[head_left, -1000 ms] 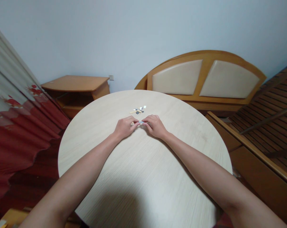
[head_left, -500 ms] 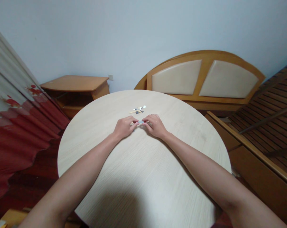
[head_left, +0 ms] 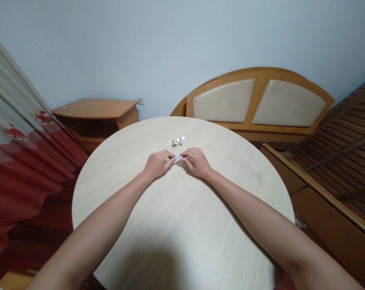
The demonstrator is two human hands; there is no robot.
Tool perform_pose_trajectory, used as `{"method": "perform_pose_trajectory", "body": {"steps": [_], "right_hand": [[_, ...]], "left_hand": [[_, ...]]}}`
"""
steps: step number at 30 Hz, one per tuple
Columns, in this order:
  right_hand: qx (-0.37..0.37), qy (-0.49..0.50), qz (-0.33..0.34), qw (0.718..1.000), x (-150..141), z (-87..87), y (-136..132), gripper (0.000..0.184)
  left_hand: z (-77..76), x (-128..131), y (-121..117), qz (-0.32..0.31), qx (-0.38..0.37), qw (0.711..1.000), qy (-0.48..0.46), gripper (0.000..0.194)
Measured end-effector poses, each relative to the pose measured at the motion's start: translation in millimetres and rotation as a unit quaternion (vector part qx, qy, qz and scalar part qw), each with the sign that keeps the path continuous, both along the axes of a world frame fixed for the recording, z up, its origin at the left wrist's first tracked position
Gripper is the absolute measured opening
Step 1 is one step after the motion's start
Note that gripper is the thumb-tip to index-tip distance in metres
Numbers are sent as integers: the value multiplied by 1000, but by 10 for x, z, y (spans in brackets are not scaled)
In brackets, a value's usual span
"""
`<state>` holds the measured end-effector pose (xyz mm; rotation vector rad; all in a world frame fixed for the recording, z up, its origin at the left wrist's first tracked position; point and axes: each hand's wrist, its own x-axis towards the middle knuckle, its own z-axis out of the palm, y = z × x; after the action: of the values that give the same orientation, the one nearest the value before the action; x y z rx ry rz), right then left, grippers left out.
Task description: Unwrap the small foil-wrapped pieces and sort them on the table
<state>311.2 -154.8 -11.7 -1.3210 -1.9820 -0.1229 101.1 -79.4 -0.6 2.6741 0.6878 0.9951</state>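
Both of my hands rest near the middle of a round pale wooden table [head_left: 182,225]. My left hand [head_left: 157,164] and my right hand [head_left: 195,161] meet fingertip to fingertip, each pinching one end of a small light-blue piece [head_left: 178,157]. A tan bit shows under the left fingers. Just beyond the hands lies a small heap of loose pieces [head_left: 174,142] in white, tan, grey and dark blue. The fingers of both hands are curled closed.
A wooden bedside cabinet [head_left: 94,117] stands behind the table at the left. A wooden headboard with two cream pads [head_left: 257,102] leans on the back wall. A slatted bed frame [head_left: 339,161] runs along the right. A red and white curtain [head_left: 16,153] hangs at the left.
The hands have stayed together on the small blue piece. The view has tipped slightly, so everything sits a little lower in the picture.
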Motion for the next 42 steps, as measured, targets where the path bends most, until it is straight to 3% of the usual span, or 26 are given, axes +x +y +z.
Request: {"method": "perform_pose_trajectory", "body": {"steps": [14, 28, 35, 42], "right_hand": [[-2, -14, 7, 1000, 26, -24, 26, 20], [-9, -36, 7, 999, 16, -14, 16, 28], [0, -45, 30, 999, -57, 19, -25, 25], [-13, -26, 6, 1000, -38, 11, -27, 20]], "left_hand": [[4, -1, -7, 6, -14, 1000, 19, 13], [46, -26, -10, -2, -14, 999, 31, 17], [156, -137, 39, -29, -26, 994, 98, 19], [288, -254, 93, -35, -81, 978, 188, 15]]}}
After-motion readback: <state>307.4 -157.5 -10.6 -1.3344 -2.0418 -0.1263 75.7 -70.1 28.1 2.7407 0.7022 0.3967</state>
